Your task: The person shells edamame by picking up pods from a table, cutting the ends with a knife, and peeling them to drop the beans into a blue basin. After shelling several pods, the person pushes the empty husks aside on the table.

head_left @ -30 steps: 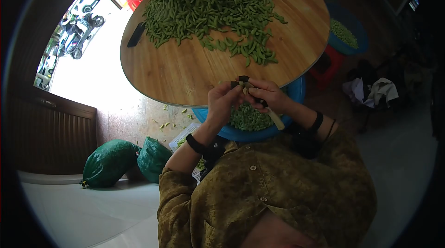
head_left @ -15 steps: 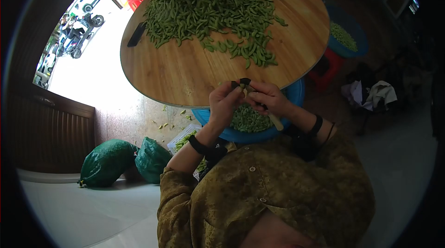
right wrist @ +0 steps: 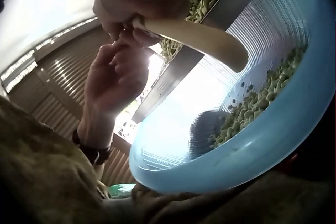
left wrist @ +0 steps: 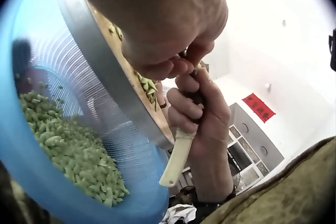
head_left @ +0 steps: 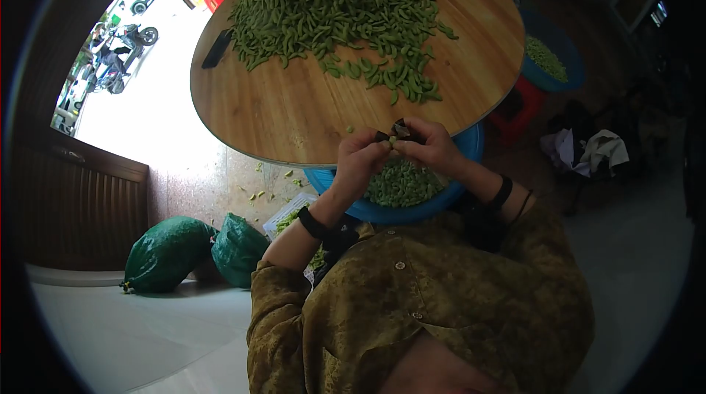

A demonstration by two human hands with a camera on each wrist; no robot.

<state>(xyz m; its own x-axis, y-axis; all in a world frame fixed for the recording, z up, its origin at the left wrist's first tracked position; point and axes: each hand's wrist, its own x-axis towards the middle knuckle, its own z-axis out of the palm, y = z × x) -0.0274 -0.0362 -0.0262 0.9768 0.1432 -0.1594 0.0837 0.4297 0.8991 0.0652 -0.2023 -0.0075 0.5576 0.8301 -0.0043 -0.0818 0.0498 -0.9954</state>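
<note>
In the head view my left hand [head_left: 360,162] and right hand [head_left: 439,151] meet above the near edge of the round wooden table [head_left: 294,118]. A small green pod [head_left: 393,141] shows between the fingertips, pinched by the left hand; dark covers are on some of the digits. The right fingers curl round a tool with a pale handle [left wrist: 178,157], which sticks out below them in the left wrist view; its working end is hidden. Underneath, a blue basin [right wrist: 241,161] holds shelled green beans [right wrist: 257,103]. A big heap of green pods [head_left: 323,11] lies on the table.
A dark flat object [head_left: 218,49] lies at the table's left. Green sacks [head_left: 168,254] and a tray of pods [head_left: 290,214] are on the floor at left. Another blue basin [head_left: 566,63] stands at right on a red stool [head_left: 521,111]. Other people sit across the table.
The right hand has turned, so the tool's handle no longer shows in the head view. The fingertips have shifted slightly, and a small green piece now appears near the table's edge beside the left hand.
</note>
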